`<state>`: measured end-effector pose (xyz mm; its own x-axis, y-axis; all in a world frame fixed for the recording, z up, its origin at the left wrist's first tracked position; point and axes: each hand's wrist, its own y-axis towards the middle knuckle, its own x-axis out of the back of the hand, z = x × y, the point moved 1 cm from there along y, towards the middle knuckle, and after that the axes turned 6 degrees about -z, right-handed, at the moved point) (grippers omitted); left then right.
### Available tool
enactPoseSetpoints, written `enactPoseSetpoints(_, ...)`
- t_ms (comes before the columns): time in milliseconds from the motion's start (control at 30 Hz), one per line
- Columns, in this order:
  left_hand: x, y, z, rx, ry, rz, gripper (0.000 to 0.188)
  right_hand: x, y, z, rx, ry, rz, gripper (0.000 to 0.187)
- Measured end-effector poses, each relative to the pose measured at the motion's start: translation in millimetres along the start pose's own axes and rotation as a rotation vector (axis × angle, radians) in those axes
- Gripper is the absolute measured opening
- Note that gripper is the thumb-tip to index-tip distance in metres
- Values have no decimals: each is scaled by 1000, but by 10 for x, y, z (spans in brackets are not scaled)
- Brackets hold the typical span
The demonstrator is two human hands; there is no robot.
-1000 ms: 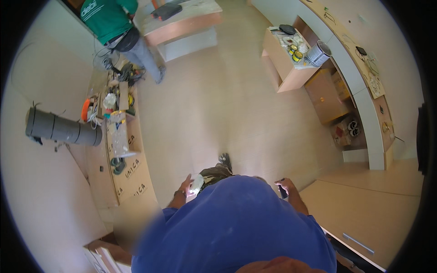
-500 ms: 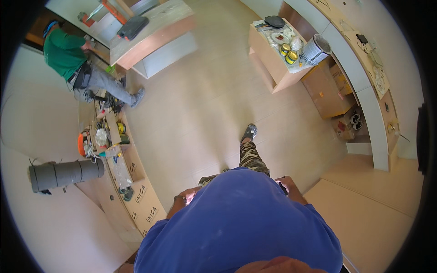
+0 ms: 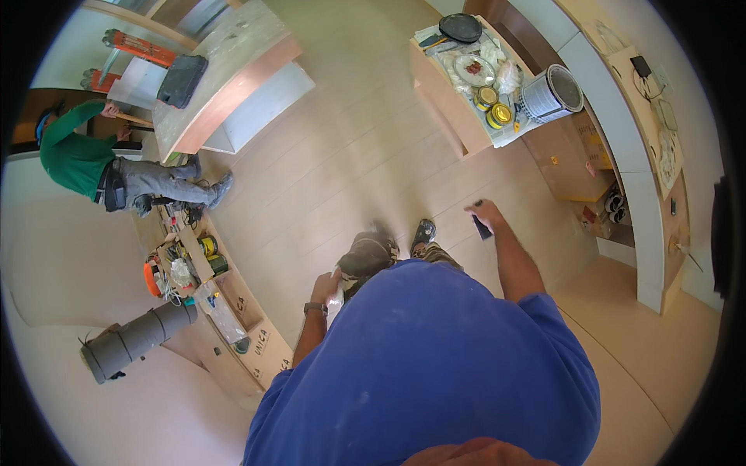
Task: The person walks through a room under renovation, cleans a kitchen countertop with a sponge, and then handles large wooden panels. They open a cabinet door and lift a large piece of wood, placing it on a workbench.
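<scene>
You seem to be in the middle of carrying, one thing per hand. Your left hand [image 3: 325,286], low beside your thigh, is partly curled around a pale object [image 3: 336,300] (mostly hidden, so its kind I can't tell). Your right hand [image 3: 489,213] hangs out to the right, fingers bent round a dark, flat object [image 3: 482,228]. Moving on would call for keeping both grips steady. Open floor [image 3: 350,155] runs ahead; mind the worktable's edge [image 3: 233,97] far left, the wooden stand [image 3: 443,109] far right, and the tool-laden boards [image 3: 268,346] along your left.
</scene>
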<state>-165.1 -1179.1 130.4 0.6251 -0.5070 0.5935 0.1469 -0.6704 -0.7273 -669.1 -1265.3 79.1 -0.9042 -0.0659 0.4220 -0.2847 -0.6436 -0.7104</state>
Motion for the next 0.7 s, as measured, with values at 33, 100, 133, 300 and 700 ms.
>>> enactPoseSetpoints(33,86,119,-109,-7,-68,6,64,-26,133,239,20,-7,2,24)
enactPoseSetpoints(100,243,253,-423,-43,-271,-37,59,-124,385,560,46,-7,21,25)
enactPoseSetpoints(133,342,324,-602,-60,-382,-61,57,-160,484,768,66,-14,29,25)
enactPoseSetpoints(300,1033,1313,-1149,-219,-417,18,51,-247,901,1192,-68,11,55,22)
enactPoseSetpoints(700,2221,3133,-1846,-363,-48,142,42,-346,1284,2202,-261,7,36,31)
